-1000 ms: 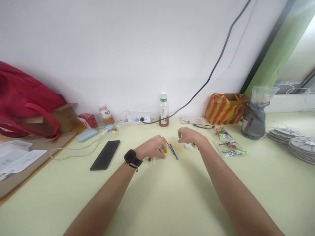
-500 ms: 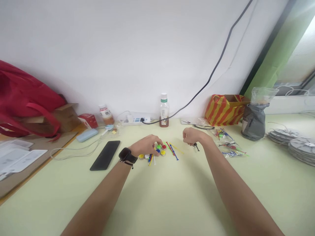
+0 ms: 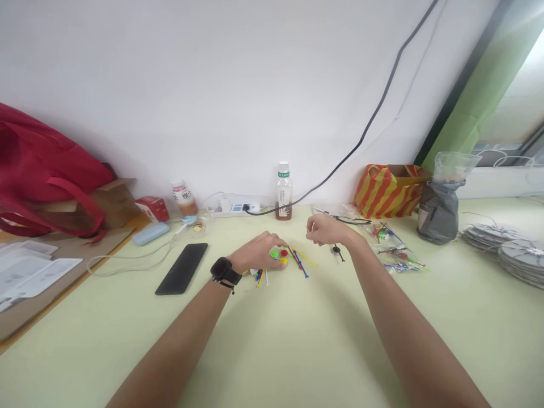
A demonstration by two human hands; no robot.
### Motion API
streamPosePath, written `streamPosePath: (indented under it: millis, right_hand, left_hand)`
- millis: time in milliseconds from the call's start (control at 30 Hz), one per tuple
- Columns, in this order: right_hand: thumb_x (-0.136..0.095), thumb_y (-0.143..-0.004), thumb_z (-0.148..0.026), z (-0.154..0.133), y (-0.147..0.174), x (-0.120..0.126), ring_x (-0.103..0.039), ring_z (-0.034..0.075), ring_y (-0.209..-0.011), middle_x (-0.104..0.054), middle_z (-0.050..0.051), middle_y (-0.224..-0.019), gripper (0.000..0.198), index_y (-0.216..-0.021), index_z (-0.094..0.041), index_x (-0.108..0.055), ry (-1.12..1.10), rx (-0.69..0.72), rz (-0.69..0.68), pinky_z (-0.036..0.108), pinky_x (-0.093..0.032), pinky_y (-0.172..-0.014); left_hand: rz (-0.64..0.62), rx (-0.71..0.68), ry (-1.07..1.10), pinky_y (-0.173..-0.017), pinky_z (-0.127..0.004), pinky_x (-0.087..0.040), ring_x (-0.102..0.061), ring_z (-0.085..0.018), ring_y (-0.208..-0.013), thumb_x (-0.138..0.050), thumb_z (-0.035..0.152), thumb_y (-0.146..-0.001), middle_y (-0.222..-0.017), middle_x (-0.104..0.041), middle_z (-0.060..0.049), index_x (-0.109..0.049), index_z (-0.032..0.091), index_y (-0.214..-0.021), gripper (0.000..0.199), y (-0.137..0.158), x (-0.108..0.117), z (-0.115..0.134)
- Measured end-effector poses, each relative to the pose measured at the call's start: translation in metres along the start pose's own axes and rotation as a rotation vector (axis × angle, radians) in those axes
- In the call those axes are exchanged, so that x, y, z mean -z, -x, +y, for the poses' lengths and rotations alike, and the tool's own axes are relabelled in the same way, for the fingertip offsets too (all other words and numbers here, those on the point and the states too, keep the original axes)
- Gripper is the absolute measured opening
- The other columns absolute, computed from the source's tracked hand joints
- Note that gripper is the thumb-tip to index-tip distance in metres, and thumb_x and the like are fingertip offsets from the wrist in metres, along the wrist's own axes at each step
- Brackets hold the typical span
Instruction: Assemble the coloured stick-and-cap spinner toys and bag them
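Note:
My left hand, with a dark watch on its wrist, hovers low over a small pile of coloured round plastic pieces. Its thumb and fingers are apart, around a green piece, a red piece and a yellow piece. Thin plastic sticks poke out below this hand. Between the hands lie more sticks, among them a blue stick. My right hand is raised with fingers curled into a pinch; a pale sliver shows at its fingertips, too small to name. A black round piece on a stick lies beneath it.
A black phone lies left of my left arm. A drink bottle stands by the wall near a power strip. Bagged parts, a striped bag and stacked grey discs are on the right.
My left hand has shifted slightly right over the round pieces, covering the blue one. My right hand has moved a little left and up, uncovering the black piece.

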State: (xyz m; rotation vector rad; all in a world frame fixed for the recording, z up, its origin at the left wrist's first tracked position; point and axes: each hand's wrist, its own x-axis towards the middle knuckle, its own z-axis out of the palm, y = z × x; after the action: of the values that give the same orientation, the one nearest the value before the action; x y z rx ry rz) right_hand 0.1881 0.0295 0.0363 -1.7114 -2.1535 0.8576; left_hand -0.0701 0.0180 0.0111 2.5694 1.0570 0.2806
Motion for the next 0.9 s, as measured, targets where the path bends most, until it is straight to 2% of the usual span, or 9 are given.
streamPosePath:
  millis: [100,233,333,467,633,767,900]
  right_hand:
    - [-0.065,-0.08,-0.018,-0.002,0.0,0.0,-0.068,0.014,-0.06,-0.075,0.005,-0.076,0.01,-0.085,-0.018,-0.056,-0.057,0.037,0.039,0.021,-0.048,-0.053]
    - [-0.065,-0.079,-0.018,-0.001,-0.001,-0.001,-0.067,0.014,-0.058,-0.074,0.005,-0.074,0.01,-0.084,-0.018,-0.056,-0.079,0.068,0.049,0.021,-0.048,-0.052]
    - [-0.064,-0.078,-0.018,0.001,-0.001,-0.003,-0.067,0.014,-0.058,-0.073,0.004,-0.074,0.01,-0.083,-0.019,-0.056,-0.081,0.083,0.051,0.021,-0.048,-0.051]
    - [-0.063,-0.077,-0.018,-0.002,-0.001,-0.005,-0.065,0.013,-0.057,-0.073,0.003,-0.072,0.01,-0.082,-0.019,-0.055,-0.14,0.134,0.071,0.021,-0.048,-0.051]
    - [-0.062,-0.077,-0.019,-0.021,0.002,-0.01,-0.062,0.013,-0.057,-0.067,-0.001,-0.065,0.01,-0.079,-0.02,-0.053,-0.392,0.26,0.037,0.021,-0.045,-0.05]
    - [-0.061,-0.079,-0.021,-0.036,0.006,-0.014,-0.06,0.012,-0.059,-0.062,-0.003,-0.063,0.009,-0.08,-0.021,-0.052,-0.562,0.352,-0.018,0.022,-0.045,-0.056]
    - [-0.059,-0.081,-0.024,-0.042,0.008,-0.015,-0.056,0.012,-0.065,-0.063,-0.001,-0.074,0.008,-0.085,-0.02,-0.054,-0.569,0.375,-0.041,0.022,-0.043,-0.059]
  left_hand:
    - [-0.002,0.011,0.007,-0.093,-0.032,-0.047,-0.057,-0.029,-0.118,-0.083,0.046,-0.071,-0.122,-0.066,-0.005,-0.067,0.029,-0.128,0.062,0.002,0.006,-0.006]
    - [-0.078,0.047,-0.02,-0.082,-0.031,-0.047,-0.064,-0.027,-0.101,-0.084,0.041,-0.068,-0.107,-0.071,-0.004,-0.073,0.028,-0.116,0.051,0.001,0.007,-0.016]
    - [-0.071,0.056,-0.001,-0.081,-0.032,-0.047,-0.065,-0.027,-0.099,-0.083,0.04,-0.069,-0.107,-0.071,-0.004,-0.073,0.027,-0.115,0.049,0.001,0.005,-0.02]
    - [0.046,0.03,0.051,-0.088,-0.035,-0.05,-0.064,-0.027,-0.105,-0.081,0.047,-0.073,-0.117,-0.07,-0.006,-0.069,0.027,-0.123,0.055,0.001,0.008,-0.014]
    - [0.271,-0.104,0.275,-0.087,-0.034,-0.056,-0.068,-0.021,-0.101,-0.07,0.05,-0.087,-0.123,-0.07,-0.006,-0.064,0.026,-0.125,0.045,-0.003,0.018,0.017]
    - [0.395,-0.193,0.45,-0.089,-0.034,-0.058,-0.071,-0.019,-0.095,-0.065,0.04,-0.093,-0.107,-0.074,-0.007,-0.065,0.021,-0.111,0.027,-0.006,0.022,0.038]
    - [0.395,-0.206,0.449,-0.084,-0.032,-0.059,-0.072,-0.017,-0.086,-0.063,0.036,-0.094,-0.095,-0.075,-0.006,-0.067,0.018,-0.1,0.02,-0.002,0.025,0.042]
